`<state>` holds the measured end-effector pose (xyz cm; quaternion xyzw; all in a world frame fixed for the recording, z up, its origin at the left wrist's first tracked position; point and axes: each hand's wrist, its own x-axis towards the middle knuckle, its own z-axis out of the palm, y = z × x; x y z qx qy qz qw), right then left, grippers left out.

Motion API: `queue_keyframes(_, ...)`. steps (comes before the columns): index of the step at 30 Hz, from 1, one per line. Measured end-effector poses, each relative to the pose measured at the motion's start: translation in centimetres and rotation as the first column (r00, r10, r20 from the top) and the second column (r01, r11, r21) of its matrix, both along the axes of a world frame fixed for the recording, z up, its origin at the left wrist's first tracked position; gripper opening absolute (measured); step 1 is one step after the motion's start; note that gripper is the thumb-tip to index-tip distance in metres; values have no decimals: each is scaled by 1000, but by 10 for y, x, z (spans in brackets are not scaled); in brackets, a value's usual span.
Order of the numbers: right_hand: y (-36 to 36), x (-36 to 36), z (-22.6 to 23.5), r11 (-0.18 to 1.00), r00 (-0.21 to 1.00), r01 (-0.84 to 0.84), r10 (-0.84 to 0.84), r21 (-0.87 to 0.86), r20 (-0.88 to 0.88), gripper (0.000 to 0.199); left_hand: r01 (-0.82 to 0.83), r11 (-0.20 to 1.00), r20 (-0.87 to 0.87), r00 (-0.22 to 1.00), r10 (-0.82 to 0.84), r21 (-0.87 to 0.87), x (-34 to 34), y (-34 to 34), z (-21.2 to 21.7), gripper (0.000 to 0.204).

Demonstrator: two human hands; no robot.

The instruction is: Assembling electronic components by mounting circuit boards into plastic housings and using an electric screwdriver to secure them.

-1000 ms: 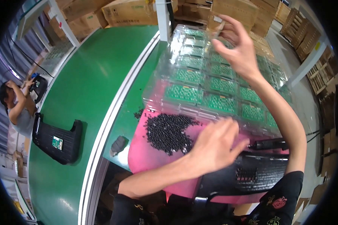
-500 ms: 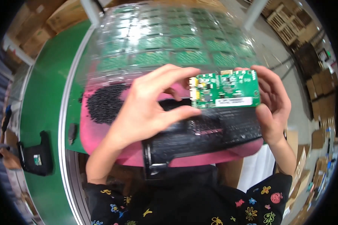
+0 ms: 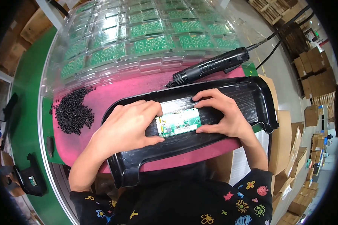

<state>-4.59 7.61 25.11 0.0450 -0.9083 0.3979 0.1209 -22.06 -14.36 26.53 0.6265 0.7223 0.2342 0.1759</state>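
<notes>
A green circuit board (image 3: 180, 123) with a white label strip lies low inside a black plastic housing (image 3: 229, 93). My left hand (image 3: 133, 125) is closed on the board's left end, thumb at its near corner and fingers at the far one. The right end is gripped by my right hand (image 3: 223, 114), its thumb at the near corner and fingertips around the far corner. Whether the board touches the housing floor I cannot tell. The housing rests on a pink mat (image 3: 131, 90) and reaches past its near edge.
A black electric screwdriver (image 3: 214, 66) with a cable lies behind the housing. Small black screws (image 3: 74, 111) are heaped at the mat's left. Clear plastic trays (image 3: 116, 67) of green boards stand at the back. Another housing (image 3: 30, 178) with a board is at far left, beside another person's hand.
Both hands have lowered the circuit board from above into the housing, moving left in the picture. The view has shifted, and the screwdriver now shows fully.
</notes>
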Motion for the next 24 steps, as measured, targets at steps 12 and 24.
queue_keyframes(12, 5, -4, -5, 1000, 1000, 15, -15, 3, 26, 56, -21, 1000, -2, 1000, 21, 7, -3, 6, -3, 54)
queue_keyframes(24, -2, -7, 8, 995, 997, 81, -81, 59, -11, 56, -20, 998, 29, 999, 18, 64, -8, -2, -7, 54)
